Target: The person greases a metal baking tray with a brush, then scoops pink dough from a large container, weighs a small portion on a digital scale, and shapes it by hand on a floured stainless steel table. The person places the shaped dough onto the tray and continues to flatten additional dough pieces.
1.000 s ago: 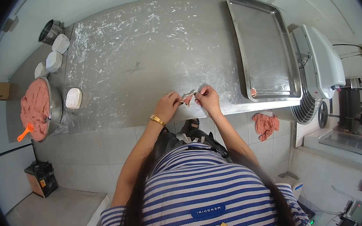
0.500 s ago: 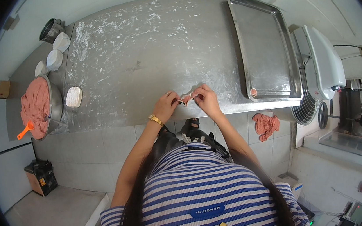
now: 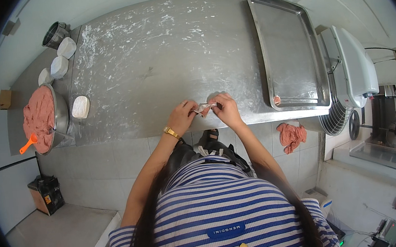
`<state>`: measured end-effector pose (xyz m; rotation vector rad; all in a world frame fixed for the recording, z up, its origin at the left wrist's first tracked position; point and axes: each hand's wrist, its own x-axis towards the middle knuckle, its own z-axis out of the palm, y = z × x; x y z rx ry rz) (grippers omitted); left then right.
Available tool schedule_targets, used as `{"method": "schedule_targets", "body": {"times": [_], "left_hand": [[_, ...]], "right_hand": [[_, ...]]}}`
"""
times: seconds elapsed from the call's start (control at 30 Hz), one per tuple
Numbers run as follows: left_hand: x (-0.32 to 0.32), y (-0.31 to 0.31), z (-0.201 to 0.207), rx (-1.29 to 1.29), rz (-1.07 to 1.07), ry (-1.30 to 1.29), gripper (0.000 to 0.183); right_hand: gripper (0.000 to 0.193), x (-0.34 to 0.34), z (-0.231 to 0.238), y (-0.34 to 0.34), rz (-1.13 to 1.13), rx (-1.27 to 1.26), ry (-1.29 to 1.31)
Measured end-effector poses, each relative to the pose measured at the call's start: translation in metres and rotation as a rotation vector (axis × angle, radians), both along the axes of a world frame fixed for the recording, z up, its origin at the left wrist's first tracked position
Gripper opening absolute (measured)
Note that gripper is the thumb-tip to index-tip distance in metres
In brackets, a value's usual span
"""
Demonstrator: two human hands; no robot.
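The left hand (image 3: 183,116) and right hand (image 3: 226,111) pinch a pale wrapper (image 3: 203,107) with pink filling (image 3: 205,113) near the table (image 3: 155,80) edge. A metal bowl (image 3: 63,108) holds pink paste (image 3: 38,111) and an orange spoon (image 3: 28,143); a tray (image 3: 291,51), one small pinkish piece (image 3: 277,99).

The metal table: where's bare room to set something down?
Free: the table's middle, between the lone white block and tray. Crowded: left end, with bowl and other white blocks; near edge, where left hand and right hand pinch a pale sheet.
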<state>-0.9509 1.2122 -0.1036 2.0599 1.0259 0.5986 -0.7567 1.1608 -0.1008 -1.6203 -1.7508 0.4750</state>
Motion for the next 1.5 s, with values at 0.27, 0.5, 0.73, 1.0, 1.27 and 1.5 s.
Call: {"method": "schedule_targets", "body": {"times": [0.27, 0.5, 0.73, 1.0, 1.27, 1.5], "left_hand": [[0.006, 0.000, 0.002, -0.041, 0.033, 0.132, 0.010], [0.011, -0.001, 0.008, -0.134, 0.103, 0.050, 0.023], [0.013, -0.003, 0.002, -0.144, 0.035, 0.082, 0.023], [0.016, -0.004, 0.003, -0.137, 0.056, 0.046, 0.021], [0.013, -0.002, -0.003, -0.075, -0.088, -0.091, 0.023], [0.015, -0.006, 0.007, -0.233, -0.002, -0.015, 0.031]], "right_hand": [[0.025, -0.008, 0.005, -0.003, 0.024, -0.109, 0.171], [0.032, -0.014, 0.008, -0.006, 0.008, -0.106, 0.285], [0.038, -0.005, -0.003, -0.003, 0.065, -0.123, 0.196], [0.037, -0.009, 0.006, -0.005, 0.016, -0.203, 0.253], [0.032, -0.009, 0.001, -0.009, -0.004, -0.166, 0.093], [0.033, -0.011, 0.013, -0.022, -0.023, -0.167, 0.220]]}}
